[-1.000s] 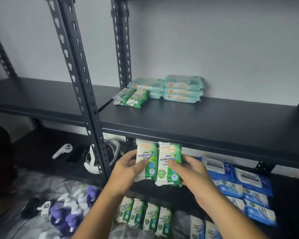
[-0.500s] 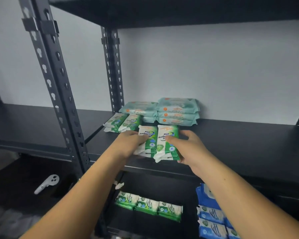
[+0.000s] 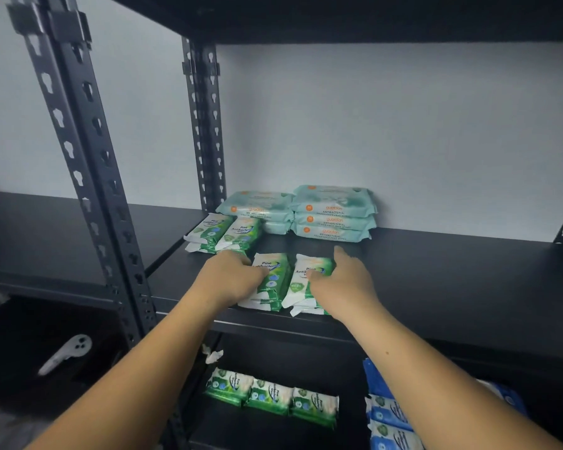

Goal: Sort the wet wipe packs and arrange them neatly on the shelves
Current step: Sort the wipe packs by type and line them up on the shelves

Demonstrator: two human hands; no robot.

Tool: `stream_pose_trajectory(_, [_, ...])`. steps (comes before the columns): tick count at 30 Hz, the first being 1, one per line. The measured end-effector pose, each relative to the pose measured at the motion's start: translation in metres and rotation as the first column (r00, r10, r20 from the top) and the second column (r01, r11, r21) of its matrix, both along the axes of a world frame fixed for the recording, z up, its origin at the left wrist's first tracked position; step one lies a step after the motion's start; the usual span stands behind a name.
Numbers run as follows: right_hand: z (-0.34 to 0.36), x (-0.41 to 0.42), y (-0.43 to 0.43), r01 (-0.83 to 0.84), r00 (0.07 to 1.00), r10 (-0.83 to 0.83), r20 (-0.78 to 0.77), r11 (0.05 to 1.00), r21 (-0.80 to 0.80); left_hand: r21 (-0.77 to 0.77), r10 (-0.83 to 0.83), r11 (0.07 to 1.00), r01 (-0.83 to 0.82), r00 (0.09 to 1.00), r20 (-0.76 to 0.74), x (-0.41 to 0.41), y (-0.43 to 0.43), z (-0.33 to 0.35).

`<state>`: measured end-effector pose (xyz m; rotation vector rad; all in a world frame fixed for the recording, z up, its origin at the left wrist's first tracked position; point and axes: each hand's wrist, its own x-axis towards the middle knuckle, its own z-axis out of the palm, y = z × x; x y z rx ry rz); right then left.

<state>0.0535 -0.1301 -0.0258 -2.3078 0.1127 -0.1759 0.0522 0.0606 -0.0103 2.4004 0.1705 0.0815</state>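
1. Your fingers (image 3: 239, 258) on the left hand (image 3: 231, 277) curl round the outer edge of the left green stack (image 3: 277, 287), with the thumb lying across its top. The right hand (image 3: 343, 285) grips the right green stack (image 3: 306, 266) in the same way from its own outer side.
2. Both stacks lie flat on the middle shelf (image 3: 436, 277) near its front edge, side by side and almost touching. Holding them from the outsides lets you press them together into one square pair.
3. Matching green packs (image 3: 223, 232) lie further back to the left, just in front of the teal packs (image 3: 333, 212) piled against the wall. You appear to be grouping like with like.
4. More green packs (image 3: 270, 397) and blue packs (image 3: 387, 414) sit on the lower shelf (image 3: 306, 362), so the sorting looks only partly done.
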Motion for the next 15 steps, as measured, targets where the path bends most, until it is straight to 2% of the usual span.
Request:
stream_pose_trajectory(3, [-0.004,-0.002,-0.001,-0.046,0.993,0.044,0.106,0.999,0.014,0.047,-0.051,0.998,0.042,0.978,0.202,-0.012,0.001,-0.007])
stream_pose_trajectory(5, [-0.006,-0.002,-0.004,-0.071,0.989,0.064,0.133,0.996,0.049,0.041,-0.1,0.995,0.092,0.959,0.264,-0.02,0.0,-0.013])
stream_pose_trajectory(11, [-0.004,0.004,-0.013,-0.145,0.984,0.145,0.102,0.989,-0.015,0.088,-0.158,0.987,0.137,0.935,0.318,-0.03,0.003,-0.022])
stream_pose_trajectory(13, [-0.004,-0.005,-0.014,-0.136,0.975,0.149,0.168,0.987,-0.083,0.137,-0.22,0.973,0.183,0.913,0.343,-0.034,0.007,-0.024])
stream_pose_trajectory(15, [-0.005,-0.026,-0.015,-0.191,0.933,0.233,0.274,0.966,-0.172,0.238,-0.337,0.936,0.261,0.862,0.379,-0.038,0.013,-0.028])
